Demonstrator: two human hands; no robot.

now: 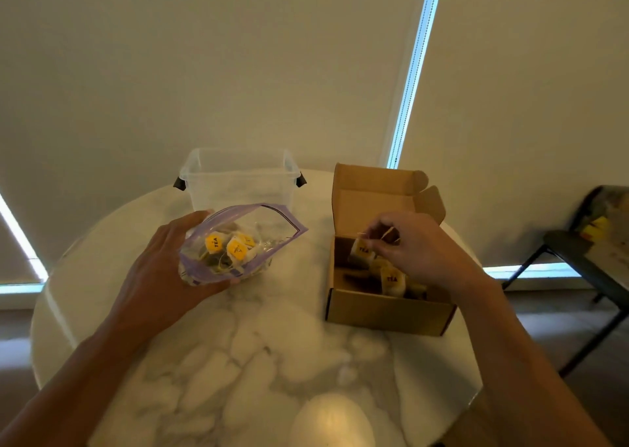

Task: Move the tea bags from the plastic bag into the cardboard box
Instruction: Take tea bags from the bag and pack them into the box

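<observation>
Tea bags [235, 249] with yellow tags lie heaped in the zip-top plastic bag [272, 223]. Your left hand [160, 266] grips the bag's lower end, fingers curled round it from behind and beneath. The bag's long axis runs from your palm up and to the right, and its open mouth points toward the cardboard box [384, 310]. Your right hand [418, 246] is over the open box, its fingers [381, 239] pinched together on the string of one tea bag [361, 251]. That bag hangs tilted just below and left of your fingertips, over the box's left rear part. Other tea bags [391, 278] lie on the box floor. The box stands on the marble bench [272, 361], and a clear plastic tub [238, 177] stands behind the plastic bag.
</observation>
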